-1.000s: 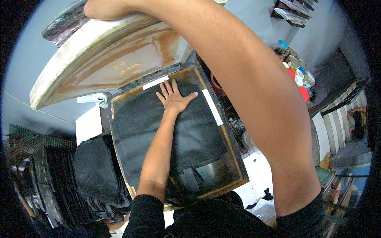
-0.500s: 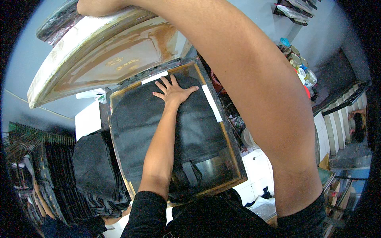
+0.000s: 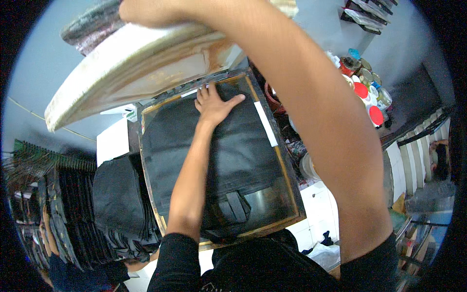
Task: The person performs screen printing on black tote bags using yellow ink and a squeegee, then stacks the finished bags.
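Observation:
My left hand [image 3: 212, 104] lies on the far part of a black fabric bag [image 3: 180, 141], its thumb spread and nothing in its grasp. The bag is laid flat on a wood-edged board [image 3: 287, 182], with a strap and buckle-like piece [image 3: 236, 207] at its near end. Above the far edge, a pale screen-printing frame [image 3: 92, 82] stands tilted up, brown stains on its mesh. My right arm reaches across to the top left, where my right hand [image 3: 141, 12] is at the raised frame beside a dark, stained bar [image 3: 92, 27]. Its fingers are hidden at the picture's edge.
Stacked black fabric pieces [image 3: 119, 197] stand left of the board, by a white panel [image 3: 112, 143] and racks of hangers [image 3: 53, 158]. Jars and tubs [image 3: 372, 95] crowd the right side. Another person's arm [image 3: 51, 233] shows at lower left.
The raised frame has tipped lower, and its mesh shows at a flatter angle. My left hand's fingers have drawn closer together near the bag's far end. The whole view has shifted slightly.

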The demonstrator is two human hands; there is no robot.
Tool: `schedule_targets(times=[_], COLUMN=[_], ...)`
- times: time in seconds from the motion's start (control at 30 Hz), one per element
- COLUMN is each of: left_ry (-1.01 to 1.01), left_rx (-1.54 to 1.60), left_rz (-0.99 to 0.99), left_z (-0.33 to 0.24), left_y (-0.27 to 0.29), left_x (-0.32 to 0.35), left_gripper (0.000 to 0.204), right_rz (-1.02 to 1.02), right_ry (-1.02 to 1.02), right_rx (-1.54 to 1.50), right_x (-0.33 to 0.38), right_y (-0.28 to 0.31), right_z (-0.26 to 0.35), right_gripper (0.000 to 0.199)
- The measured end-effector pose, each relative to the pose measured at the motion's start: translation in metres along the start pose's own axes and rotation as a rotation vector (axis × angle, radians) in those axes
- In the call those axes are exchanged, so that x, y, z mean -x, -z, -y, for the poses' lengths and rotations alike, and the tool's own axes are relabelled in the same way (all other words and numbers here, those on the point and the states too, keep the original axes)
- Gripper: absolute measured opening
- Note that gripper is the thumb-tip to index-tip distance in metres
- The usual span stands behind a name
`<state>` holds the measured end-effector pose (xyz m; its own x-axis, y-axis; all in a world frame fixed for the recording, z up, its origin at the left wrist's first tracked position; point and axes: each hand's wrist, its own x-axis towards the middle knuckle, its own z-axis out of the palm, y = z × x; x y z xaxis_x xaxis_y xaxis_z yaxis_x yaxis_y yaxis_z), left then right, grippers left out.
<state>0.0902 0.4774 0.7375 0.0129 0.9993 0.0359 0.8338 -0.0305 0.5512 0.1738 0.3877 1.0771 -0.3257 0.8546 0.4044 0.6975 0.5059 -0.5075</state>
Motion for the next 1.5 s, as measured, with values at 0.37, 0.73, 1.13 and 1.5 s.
schedule_targets(times=[0.37, 0.73, 1.13, 1.5], left_ry=[0.2, 0.555, 0.923, 0.123], left_rx=[1.313, 1.42, 1.756, 1.078], left_rz=[0.011, 0.206, 0.09, 0.009], left_z=[0.092, 0.105, 0.093, 0.099], left_y=[0.122, 0.084, 0.085, 0.131], left_x=[0.328, 0.355, 0.354, 0.266], left_gripper=[0.041, 0.023, 0.04, 0.019], right_rz=[-0.055, 0.308, 0.41, 0.354], right_ry=[0.212, 0.22, 0.109, 0.078], right_rx=[0.08, 0.165, 0.263, 0.4], right_x=[0.185, 0.232, 0.01, 0.036], right_y=[-0.131, -0.192, -0.251, -0.267], right_z=[-0.054, -0.057, -0.162, -0.159], right_gripper=[0.031, 0.02, 0.032, 0.038])
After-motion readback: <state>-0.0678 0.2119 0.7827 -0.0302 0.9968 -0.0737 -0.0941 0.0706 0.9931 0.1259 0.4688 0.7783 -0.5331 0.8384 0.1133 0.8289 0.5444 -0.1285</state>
